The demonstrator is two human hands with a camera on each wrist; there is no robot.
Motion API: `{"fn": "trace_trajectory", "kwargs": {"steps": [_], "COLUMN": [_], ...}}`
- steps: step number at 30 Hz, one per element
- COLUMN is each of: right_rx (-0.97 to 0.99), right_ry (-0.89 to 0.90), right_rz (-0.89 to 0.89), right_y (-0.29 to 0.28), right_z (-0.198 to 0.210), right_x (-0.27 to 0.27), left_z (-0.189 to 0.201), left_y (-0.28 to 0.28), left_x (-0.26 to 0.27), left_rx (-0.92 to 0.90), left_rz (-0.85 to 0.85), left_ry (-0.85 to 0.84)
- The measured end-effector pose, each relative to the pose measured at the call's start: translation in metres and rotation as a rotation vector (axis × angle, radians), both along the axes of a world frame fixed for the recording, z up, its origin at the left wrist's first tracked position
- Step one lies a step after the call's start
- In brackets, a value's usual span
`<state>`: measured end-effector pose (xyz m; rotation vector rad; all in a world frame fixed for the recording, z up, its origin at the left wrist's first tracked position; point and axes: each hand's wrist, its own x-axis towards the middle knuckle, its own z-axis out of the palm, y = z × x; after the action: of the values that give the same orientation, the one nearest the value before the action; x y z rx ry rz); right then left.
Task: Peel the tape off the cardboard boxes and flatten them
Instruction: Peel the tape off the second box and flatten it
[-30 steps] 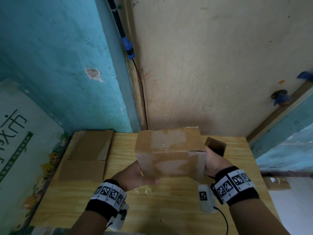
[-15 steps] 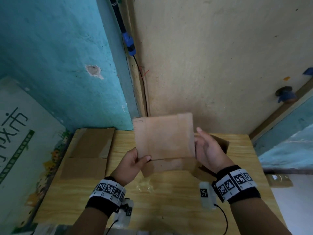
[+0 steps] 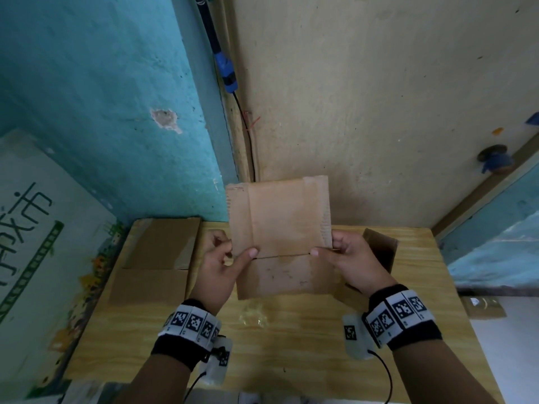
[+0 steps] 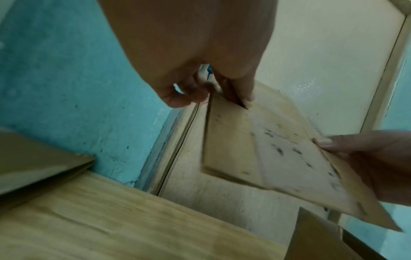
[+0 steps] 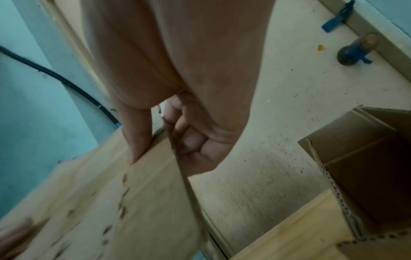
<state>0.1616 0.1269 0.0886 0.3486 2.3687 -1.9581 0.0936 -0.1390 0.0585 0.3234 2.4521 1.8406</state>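
I hold a small brown cardboard box (image 3: pixel 278 223) upright above the wooden table (image 3: pixel 291 345), pressed nearly flat, its flaps spread up and down. My left hand (image 3: pixel 230 255) pinches its left edge, thumb on the near face, fingers behind. My right hand (image 3: pixel 329 249) pinches the right edge the same way. In the left wrist view the left hand (image 4: pixel 213 95) grips the box (image 4: pixel 278 154). In the right wrist view the right hand (image 5: pixel 160 146) clamps the box edge (image 5: pixel 142 202). A crumpled wad of clear tape (image 3: pixel 253 316) lies on the table below the box.
Flattened cardboard (image 3: pixel 157 258) lies on the table's far left. An open cardboard box (image 3: pixel 379 249) stands behind my right hand at the table's right. Walls close off the back and left. A black cable (image 3: pixel 215 51) runs down the corner.
The box has gone from a closed cube held low to a nearly flat sheet raised upright. Both hands shifted from its underside and side to pinching its left and right edges.
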Motion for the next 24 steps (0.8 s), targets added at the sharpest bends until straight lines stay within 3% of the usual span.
{"fn": "trace_trajectory", "kwargs": {"steps": [2,5,8,10,13,18,20,24], "right_rx": [-0.027,-0.08,-0.102,-0.105,-0.02,-0.02,-0.02,-0.013], "right_ry": [0.003,-0.009,-0.01,-0.026,-0.112,-0.23,-0.264,-0.284], "right_rz": [-0.025,-0.051,-0.042,-0.033,0.0,-0.08,-0.1,-0.188], "right_y": [-0.001,-0.001,-0.006,-0.012,-0.02,-0.013,-0.007,-0.001], "right_z": [0.002,0.005,0.006,0.005,0.002,-0.016,-0.02,-0.029], "right_x": [0.0,0.0,0.001,0.0,-0.007,-0.011,-0.005,0.005], "left_z": [0.001,0.009,0.018,0.019,0.005,-0.027,-0.037,-0.046], "left_y": [-0.001,-0.004,-0.009,-0.01,-0.018,-0.072,-0.1,-0.146], "left_x": [-0.002,0.0,0.005,0.009,0.004,-0.013,-0.022,-0.037], "left_rx": [0.048,0.304,0.179,0.163,0.124,-0.133,-0.155,-0.41], "left_rz": [-0.006,-0.106,-0.325,-0.355,-0.225,-0.113,0.029,0.277], "left_ry": [-0.071,-0.491,-0.77,-0.786,-0.712,-0.694,-0.725,-0.719]}}
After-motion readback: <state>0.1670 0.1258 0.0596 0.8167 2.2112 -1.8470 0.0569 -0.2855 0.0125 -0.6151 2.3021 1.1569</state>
